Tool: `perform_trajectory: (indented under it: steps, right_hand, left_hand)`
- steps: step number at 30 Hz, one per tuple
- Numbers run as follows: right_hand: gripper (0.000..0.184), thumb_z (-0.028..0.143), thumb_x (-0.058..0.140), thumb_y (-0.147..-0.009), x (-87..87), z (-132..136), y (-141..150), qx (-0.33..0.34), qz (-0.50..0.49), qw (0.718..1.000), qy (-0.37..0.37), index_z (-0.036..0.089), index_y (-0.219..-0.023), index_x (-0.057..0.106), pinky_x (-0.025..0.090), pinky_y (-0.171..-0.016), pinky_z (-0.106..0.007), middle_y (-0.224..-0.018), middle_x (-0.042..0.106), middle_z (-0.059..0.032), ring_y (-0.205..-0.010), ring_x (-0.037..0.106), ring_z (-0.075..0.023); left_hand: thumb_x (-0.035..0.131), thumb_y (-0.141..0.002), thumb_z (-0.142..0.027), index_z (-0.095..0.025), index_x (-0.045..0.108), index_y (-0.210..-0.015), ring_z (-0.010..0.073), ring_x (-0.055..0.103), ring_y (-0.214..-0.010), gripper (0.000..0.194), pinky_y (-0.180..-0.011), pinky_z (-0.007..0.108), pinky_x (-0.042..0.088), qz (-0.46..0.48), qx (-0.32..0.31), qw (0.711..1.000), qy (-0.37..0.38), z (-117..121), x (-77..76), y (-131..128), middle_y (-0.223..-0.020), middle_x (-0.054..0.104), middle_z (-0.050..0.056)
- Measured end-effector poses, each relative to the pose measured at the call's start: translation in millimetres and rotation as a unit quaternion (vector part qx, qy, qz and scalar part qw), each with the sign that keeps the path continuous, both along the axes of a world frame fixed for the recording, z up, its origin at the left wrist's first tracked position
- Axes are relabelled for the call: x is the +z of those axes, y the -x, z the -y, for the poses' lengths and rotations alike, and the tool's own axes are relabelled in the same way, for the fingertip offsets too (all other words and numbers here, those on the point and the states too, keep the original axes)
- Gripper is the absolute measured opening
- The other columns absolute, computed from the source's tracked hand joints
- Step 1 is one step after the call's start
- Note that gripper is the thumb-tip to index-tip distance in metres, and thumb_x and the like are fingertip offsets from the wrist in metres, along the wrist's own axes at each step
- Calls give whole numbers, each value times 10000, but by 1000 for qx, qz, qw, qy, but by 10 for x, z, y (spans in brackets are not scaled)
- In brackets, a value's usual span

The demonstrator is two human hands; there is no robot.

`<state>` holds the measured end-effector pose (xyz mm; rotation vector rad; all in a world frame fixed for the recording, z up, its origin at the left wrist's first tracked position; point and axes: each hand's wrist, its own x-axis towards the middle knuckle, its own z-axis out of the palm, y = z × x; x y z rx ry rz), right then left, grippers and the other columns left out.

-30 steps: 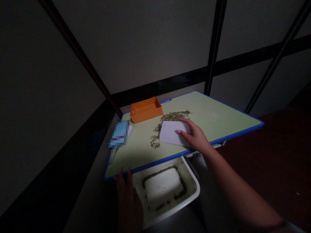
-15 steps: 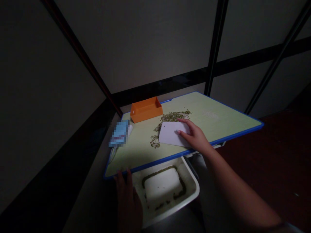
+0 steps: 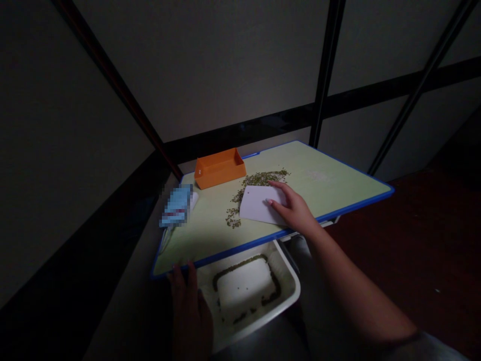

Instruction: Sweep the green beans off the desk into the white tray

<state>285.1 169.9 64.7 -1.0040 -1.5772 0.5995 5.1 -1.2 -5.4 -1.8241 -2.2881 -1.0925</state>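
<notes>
My right hand [image 3: 295,210] is closed on a white plastic scraper card [image 3: 257,204], holding it on a pale green board with a blue rim [image 3: 334,188]. A trail of small green beans [image 3: 255,184] lies along the card's left and far edges. My left hand [image 3: 190,306] is in shadow at the board's near left edge, fingertips curled over the blue rim. Below the board's near edge sits a white tray [image 3: 287,301] with green beans ringed around its raised middle.
An orange open box [image 3: 219,168] stands at the board's far left. A blurred blue packet [image 3: 176,205] lies over the left edge. Dark frame bars and pale wall panels rise behind. A dark reddish surface [image 3: 413,235] lies to the right.
The whole scene has shifted slightly left and down in view as my head moved. Both hands keep their places on the card and the board edge.
</notes>
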Motion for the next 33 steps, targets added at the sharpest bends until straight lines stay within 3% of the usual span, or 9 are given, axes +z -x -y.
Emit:
perform_trajectory:
  steps: [5,14,24,33]
  right_hand:
    - [499,257,630,-840,7,-4,-3,9,11,1000,-4,211,-1335,573,461,-1068,-443,-1372,617,-121,-1245,590,-274]
    - [496,281,641,-837,-5,-17,-9,19,5,1000,-14,210,-1325,588,463,-1067,-444,-1347,640,-113,-1245,594,-278]
    - [468,287,661,-824,0,10,-10,25,-24,999,-25,201,-1282,620,509,-1000,-417,-1302,668,-107,-1186,624,-271]
    - [442,299,679,-817,-16,-12,-6,5,-38,999,-29,227,-1251,640,501,-1016,-430,-1261,689,-92,-1181,625,-269]
  left_hand:
    - [362,-925,-293,-230,326,-1487,264,66,-1552,567,-1255,547,179,0,2,1000,13,-3,26,-6,-1670,142,113]
    - [365,-932,-262,-257,250,-1511,261,66,-1550,591,-1253,554,192,-59,-9,998,-16,-11,-65,41,-1673,114,111]
    - [363,-930,-271,-245,254,-1511,277,55,-1549,591,-1252,572,190,-38,-5,999,1,-24,-27,18,-1672,115,119]
    - [389,-916,-233,-299,183,-1525,282,58,-1548,646,-1247,583,194,-73,-22,997,-22,-8,-58,55,-1679,79,92]
